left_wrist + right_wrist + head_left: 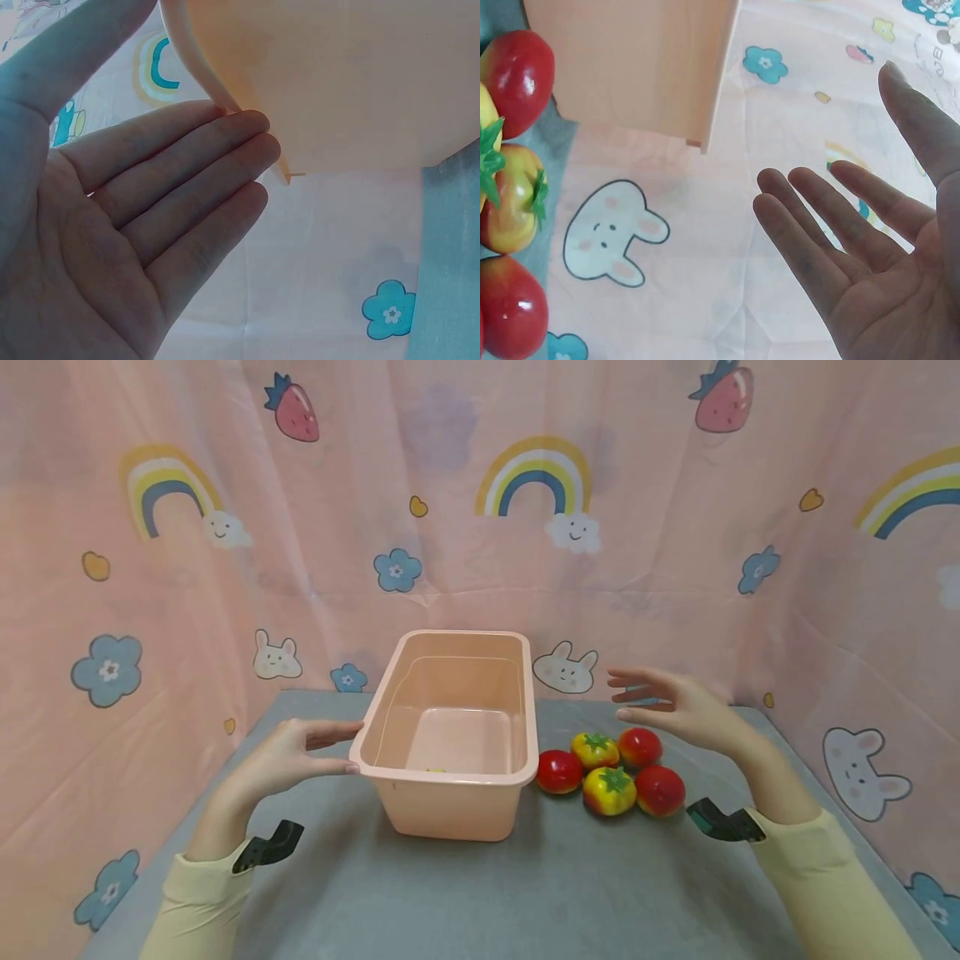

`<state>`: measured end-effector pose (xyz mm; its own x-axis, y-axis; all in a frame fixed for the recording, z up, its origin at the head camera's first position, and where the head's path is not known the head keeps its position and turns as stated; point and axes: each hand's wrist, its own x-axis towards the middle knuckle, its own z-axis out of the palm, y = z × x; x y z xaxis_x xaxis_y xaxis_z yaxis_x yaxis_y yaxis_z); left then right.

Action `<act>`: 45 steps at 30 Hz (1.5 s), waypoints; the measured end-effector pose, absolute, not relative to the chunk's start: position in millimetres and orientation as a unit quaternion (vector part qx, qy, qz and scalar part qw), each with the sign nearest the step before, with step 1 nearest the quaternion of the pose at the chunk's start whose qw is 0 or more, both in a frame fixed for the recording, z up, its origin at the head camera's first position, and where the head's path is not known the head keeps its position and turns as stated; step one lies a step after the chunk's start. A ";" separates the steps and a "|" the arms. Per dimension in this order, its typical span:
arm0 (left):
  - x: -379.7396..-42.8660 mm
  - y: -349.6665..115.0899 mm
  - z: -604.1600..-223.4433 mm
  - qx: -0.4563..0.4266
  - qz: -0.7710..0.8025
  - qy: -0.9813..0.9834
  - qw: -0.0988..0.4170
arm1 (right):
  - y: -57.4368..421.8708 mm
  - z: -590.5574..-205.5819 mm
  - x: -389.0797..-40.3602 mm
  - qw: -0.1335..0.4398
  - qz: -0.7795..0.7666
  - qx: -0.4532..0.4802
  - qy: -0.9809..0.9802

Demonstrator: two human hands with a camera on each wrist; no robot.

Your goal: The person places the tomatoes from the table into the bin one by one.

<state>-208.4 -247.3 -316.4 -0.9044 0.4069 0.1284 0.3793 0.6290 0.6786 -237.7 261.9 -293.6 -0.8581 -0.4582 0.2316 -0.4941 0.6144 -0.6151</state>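
Observation:
A pale peach plastic bin stands on the grey table, its open top facing up. My left hand is at its left rim, fingers straight and fingertips touching the edge; in the left wrist view, the fingers lie extended at the rim. To the right of the bin, my right hand hovers with fingers extended and thumb apart, holding nothing. Below it sit three glossy red fruits and two yellow-and-red fruits with green leafy tops, grouped closely. A small yellow bit shows inside the bin, mostly hidden behind the front rim.
The grey tabletop extends in front of the bin and to both sides. Pink cloth printed with rainbows, bunnies and flowers hangs behind the table and along its sides. Dark straps sit at both sleeve cuffs.

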 end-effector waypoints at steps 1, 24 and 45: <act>-208.3 -247.4 -316.3 0.218 0.373 0.902 0.018 | 263.8 -294.4 -237.5 0.024 0.352 0.263 -0.898; -208.8 -248.9 -317.7 0.221 0.369 0.903 0.014 | 293.0 -307.4 -227.3 0.036 0.350 0.224 -0.909; -209.9 -248.8 -317.6 0.220 0.363 0.905 0.012 | 321.5 -329.7 -226.3 0.048 0.329 0.204 -0.921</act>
